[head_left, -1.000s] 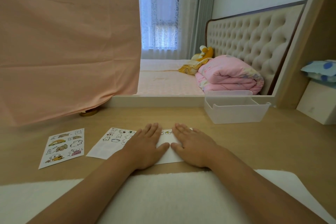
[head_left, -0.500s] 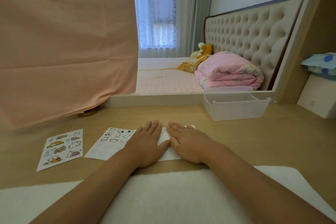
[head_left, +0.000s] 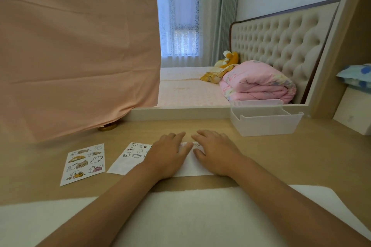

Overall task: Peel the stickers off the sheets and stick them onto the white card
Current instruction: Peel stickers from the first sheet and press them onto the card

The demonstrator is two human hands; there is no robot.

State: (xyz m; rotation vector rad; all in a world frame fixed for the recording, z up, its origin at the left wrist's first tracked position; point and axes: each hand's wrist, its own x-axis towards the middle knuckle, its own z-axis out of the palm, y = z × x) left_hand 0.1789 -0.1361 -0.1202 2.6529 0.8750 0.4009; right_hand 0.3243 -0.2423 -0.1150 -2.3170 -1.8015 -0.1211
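Both hands lie flat, palms down, in the middle of the frame on a wooden table (head_left: pixel 291 158). The left hand (head_left: pixel 168 158) and the right hand (head_left: pixel 217 155) sit side by side, fingers straight and held close together, pointing away from the person. The thumbs angle inward and nearly meet. Neither hand grips anything.

Under both palms lies the white card (head_left: pixel 188 167). A bare strip of it shows between the hands, with a few small drawings at its far edge near the fingertips.

Just left of the left hand, a second sheet (head_left: pixel 128 159) carries small outlined cartoon animals. Its right part runs under that hand, and where it ends against the card cannot be told. Further left, apart from it, a sticker sheet (head_left: pixel 83 163) lies at a slight tilt, with brown and white cartoon animals in two columns.

Across the bottom of the frame a white towel (head_left: pixel 190 216) lies under both forearms.

Right of centre, at the back of the table, stands a white plastic bin (head_left: pixel 265 126). A large pink cloth (head_left: pixel 76 50) fills the upper left, hanging down to the table, with a gold-coloured round thing (head_left: pixel 107 127) showing under its hem.

Behind the table are a bed with a folded pink quilt (head_left: pixel 257 82), a yellow plush toy (head_left: pixel 228 60), a tufted headboard (head_left: pixel 277 40) and a lace curtain (head_left: pixel 178 16).
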